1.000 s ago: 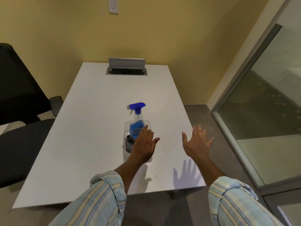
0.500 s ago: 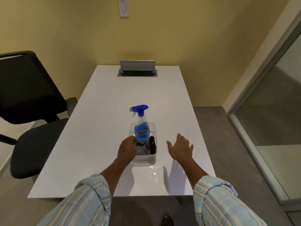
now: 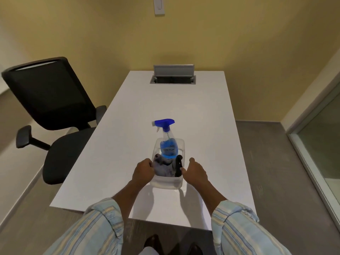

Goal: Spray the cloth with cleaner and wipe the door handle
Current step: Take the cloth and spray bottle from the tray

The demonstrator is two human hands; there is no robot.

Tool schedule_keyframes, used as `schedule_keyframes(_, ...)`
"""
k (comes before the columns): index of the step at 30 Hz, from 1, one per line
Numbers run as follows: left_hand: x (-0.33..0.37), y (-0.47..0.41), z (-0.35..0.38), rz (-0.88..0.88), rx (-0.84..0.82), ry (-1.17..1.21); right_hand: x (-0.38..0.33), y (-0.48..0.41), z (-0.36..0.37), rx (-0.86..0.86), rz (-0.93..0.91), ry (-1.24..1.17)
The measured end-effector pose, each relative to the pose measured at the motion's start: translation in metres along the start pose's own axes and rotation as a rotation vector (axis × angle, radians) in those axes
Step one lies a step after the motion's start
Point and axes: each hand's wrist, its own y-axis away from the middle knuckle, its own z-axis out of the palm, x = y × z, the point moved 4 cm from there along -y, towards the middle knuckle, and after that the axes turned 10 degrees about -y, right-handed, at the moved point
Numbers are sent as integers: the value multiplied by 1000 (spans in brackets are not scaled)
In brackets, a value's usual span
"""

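Note:
A clear plastic bin sits on the white table. Inside it stands a spray bottle with a blue trigger head and blue liquid, a crumpled grey cloth in front of it, and a black object at the right. My left hand grips the bin's left rim. My right hand grips its right rim. No door handle is in view.
A black office chair stands left of the table. A grey cable box with a raised lid is set in the table's far end. A glass partition with a light frame runs along the right. A wall switch is high up.
My right hand came in from open air and closed on the bin's right rim. My left hand shifted to the left rim. The view backed away and rose.

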Motion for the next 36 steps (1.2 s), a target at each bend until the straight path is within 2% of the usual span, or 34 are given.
schedule_keyframes(4, -6, -9, 1, -41, -24, 26, -8, -13, 6, -32, 2, -52)
schedule_keyframes(9, -14, -30, 4, 6, -69, 28, -24, -29, 17, -8, -22, -24)
schedule_keyframes(19, -20, -77, 14, 98, -196, 28, -33, -50, 49, 60, 114, 152)
schedule_keyframes(28, -15, -99, 32, 248, -340, -187, -28, -61, 69, 167, 99, 530)
schedule_keyframes(36, -10, -107, 38, 188, -287, -239, -30, -64, 73, 187, 195, 544)
